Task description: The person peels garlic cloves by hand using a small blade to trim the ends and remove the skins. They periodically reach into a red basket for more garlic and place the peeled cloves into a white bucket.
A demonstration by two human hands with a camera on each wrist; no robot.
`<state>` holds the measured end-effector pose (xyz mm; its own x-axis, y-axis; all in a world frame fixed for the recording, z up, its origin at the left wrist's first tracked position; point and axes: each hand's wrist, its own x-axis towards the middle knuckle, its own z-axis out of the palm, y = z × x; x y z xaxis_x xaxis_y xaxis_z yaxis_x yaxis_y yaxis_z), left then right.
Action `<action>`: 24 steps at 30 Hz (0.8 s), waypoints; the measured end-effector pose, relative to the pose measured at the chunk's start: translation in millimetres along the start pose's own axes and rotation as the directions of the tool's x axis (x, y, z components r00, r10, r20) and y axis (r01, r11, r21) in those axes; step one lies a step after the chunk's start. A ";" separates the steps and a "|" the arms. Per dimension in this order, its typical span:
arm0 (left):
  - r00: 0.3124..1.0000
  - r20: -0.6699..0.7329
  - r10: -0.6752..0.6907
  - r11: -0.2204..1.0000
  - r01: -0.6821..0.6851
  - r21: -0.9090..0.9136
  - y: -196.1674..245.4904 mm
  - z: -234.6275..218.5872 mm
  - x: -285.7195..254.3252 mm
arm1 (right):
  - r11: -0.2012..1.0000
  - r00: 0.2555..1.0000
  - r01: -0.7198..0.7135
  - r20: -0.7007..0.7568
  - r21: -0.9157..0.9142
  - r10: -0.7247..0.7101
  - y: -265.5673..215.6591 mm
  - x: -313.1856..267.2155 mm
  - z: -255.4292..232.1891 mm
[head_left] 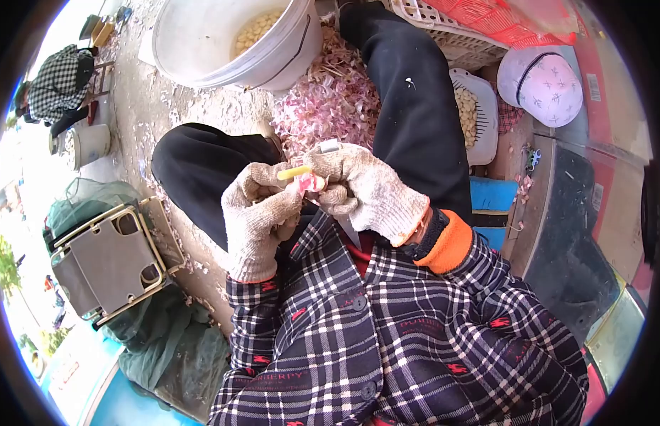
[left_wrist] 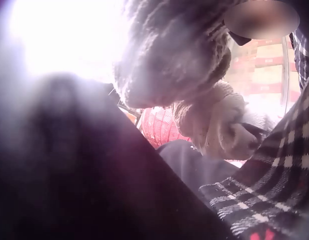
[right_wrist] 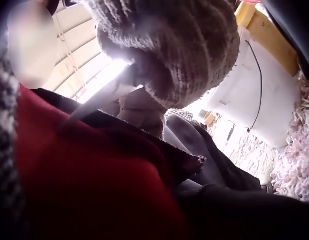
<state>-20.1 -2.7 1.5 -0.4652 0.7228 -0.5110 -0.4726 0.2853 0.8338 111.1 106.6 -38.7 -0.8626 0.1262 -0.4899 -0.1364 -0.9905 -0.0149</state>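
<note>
Partly pink, partly whitish, garlic [head_left: 311, 182] in the left hand's [head_left: 257, 216] pinch, knife [right_wrist: 100, 97] in the right hand's [head_left: 369, 192] grip.

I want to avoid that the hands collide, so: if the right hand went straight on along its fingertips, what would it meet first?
The right hand would probably meet the yellow item or pinkish piece at its fingertips, then the left hand; the head view leaves depth unclear.

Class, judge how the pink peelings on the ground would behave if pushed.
The pink peelings look thin and curled, so probably light and floppy. Heaped loosely, they would likely scatter rather than slide together.
</note>
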 end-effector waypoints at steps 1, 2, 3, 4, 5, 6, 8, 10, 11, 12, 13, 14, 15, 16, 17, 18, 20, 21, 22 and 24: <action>1.000 0.000 -0.002 1.000 0.002 0.000 -0.4 0.1 0.5 | 1.000 1.000 0.000 -0.001 0.001 0.000 -1.8 1.2 -3.7; 0.999 0.037 0.023 0.999 -0.022 -0.048 -0.9 0.2 1.4 | 0.999 0.999 -0.051 0.006 0.004 0.051 -3.6 2.0 -6.1; 0.996 0.073 0.051 0.994 -0.044 -0.097 -1.3 -0.1 3.3 | 0.995 0.995 -0.101 0.015 0.006 0.101 -4.7 2.6 -6.8; 0.968 0.235 0.089 0.956 -0.017 -0.292 -10.6 -12.3 8.4 | 0.995 0.994 -0.103 -0.033 0.005 0.103 -7.3 0.2 4.3; 0.916 0.356 0.183 0.883 0.006 -0.469 -21.0 -22.8 14.8 | 0.995 0.994 -0.103 -0.032 0.004 0.103 -7.2 1.5 1.2; 0.920 0.357 0.163 0.845 0.056 -0.531 -21.7 -22.0 14.4 | 0.995 0.997 -0.082 0.008 0.062 0.082 -7.7 3.6 -3.5; 0.963 0.262 0.059 0.825 0.101 -0.556 -21.3 -18.7 8.5 | 0.995 0.983 0.038 -0.182 0.089 -0.021 -4.7 4.9 -5.4; 0.962 0.274 -0.006 0.807 0.166 -0.567 -20.1 -6.9 5.8 | 0.994 0.971 0.114 -0.213 -0.003 -0.112 -4.5 5.0 -9.1; 0.955 0.288 -0.072 0.783 0.233 -0.577 -20.1 -3.9 4.7 | 0.978 0.950 0.185 -0.239 -0.095 -0.203 -4.7 4.5 -10.8; 0.955 0.279 -0.105 0.900 0.210 -0.381 -20.7 -2.6 3.6 | 0.973 0.979 0.169 -0.088 -0.154 -0.184 -9.3 -1.7 -9.7; 0.961 0.252 -0.110 0.863 0.219 -0.456 -23.8 6.0 2.6 | 0.974 0.979 0.168 -0.088 -0.154 -0.183 -4.8 -1.5 -4.5; 0.964 0.218 -0.153 0.832 0.244 -0.498 -20.6 11.9 3.2 | 0.954 0.944 0.217 -0.206 -0.208 -0.259 3.3 -0.3 4.3; 0.963 0.184 -0.199 0.799 0.268 -0.539 -17.7 16.5 3.9 | 0.929 0.887 0.256 -0.317 -0.266 -0.335 7.8 -0.2 10.8; 0.962 0.185 -0.199 0.799 0.269 -0.538 -18.2 18.9 4.7 | 0.908 0.875 0.288 -0.302 -0.305 -0.379 7.4 -0.5 11.3; 0.982 0.083 -0.170 0.887 0.189 -0.421 -19.7 21.4 7.1 | 0.906 0.874 0.292 -0.300 -0.306 -0.382 7.7 0.3 12.3; 0.992 -0.015 -0.123 0.951 0.114 -0.287 -20.5 23.6 8.5 | 0.889 0.863 0.311 -0.293 -0.335 -0.412 9.0 2.1 14.2; 0.997 -0.050 -0.055 0.974 0.043 -0.223 -19.5 26.0 7.1 | 0.842 0.858 0.350 -0.220 -0.410 -0.464 15.6 7.6 -1.5; 0.997 -0.081 0.015 0.987 -0.028 -0.156 -18.4 27.5 5.9 | 0.843 0.858 0.350 -0.221 -0.408 -0.464 16.6 6.9 -0.1; 0.995 -0.096 0.017 0.995 -0.027 -0.098 -16.8 30.2 5.3 | 0.815 0.836 0.363 -0.228 -0.452 -0.499 18.0 6.2 3.0; 0.991 -0.135 0.015 0.996 -0.026 -0.086 -20.2 30.3 5.5 | 0.762 0.774 0.310 -0.314 -0.569 -0.550 22.1 9.1 9.0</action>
<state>9.6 14.6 -11.8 -0.5688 0.6355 -0.5222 -0.5224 0.2112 0.8261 95.9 86.4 -35.6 -0.4396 0.6250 -0.6451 -0.0939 -0.7462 -0.6591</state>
